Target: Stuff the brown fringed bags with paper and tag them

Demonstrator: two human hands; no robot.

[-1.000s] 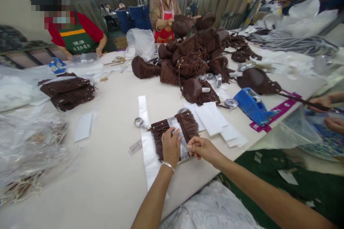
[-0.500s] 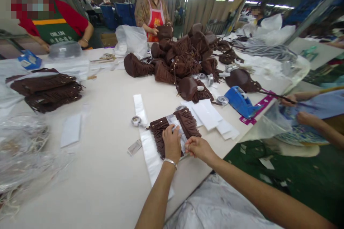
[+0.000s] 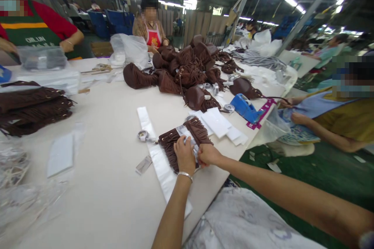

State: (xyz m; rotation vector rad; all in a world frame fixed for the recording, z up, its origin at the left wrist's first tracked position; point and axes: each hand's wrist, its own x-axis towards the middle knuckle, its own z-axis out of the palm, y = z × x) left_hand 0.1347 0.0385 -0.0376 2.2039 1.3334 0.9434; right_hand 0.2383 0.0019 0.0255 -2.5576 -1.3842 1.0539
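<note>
Dark brown fringed bag with gold eyelets (image 3: 200, 128): is lying below frame centre, a whitish translucent band (image 3: 181, 129) crossing it
Left hand (image 3: 185, 155): is resting on it, fingers spread
Right hand (image 3: 208, 154): is curling, grip unclear
Clear plastic bag (image 3: 23, 198), lower left: is holding pale cords (image 3: 13, 169)

I see room for a hand to slide over the table (image 3: 108, 132) left of the white strip (image 3: 162, 167). On its right, the fringed bag (image 3: 200, 129) blocks me. Farther right, I can pass over the flat white sheets (image 3: 216, 122), but the blue tape holder (image 3: 245, 107) sticks up. At the far side, the brown pile (image 3: 189, 68) blocks the way.
</note>
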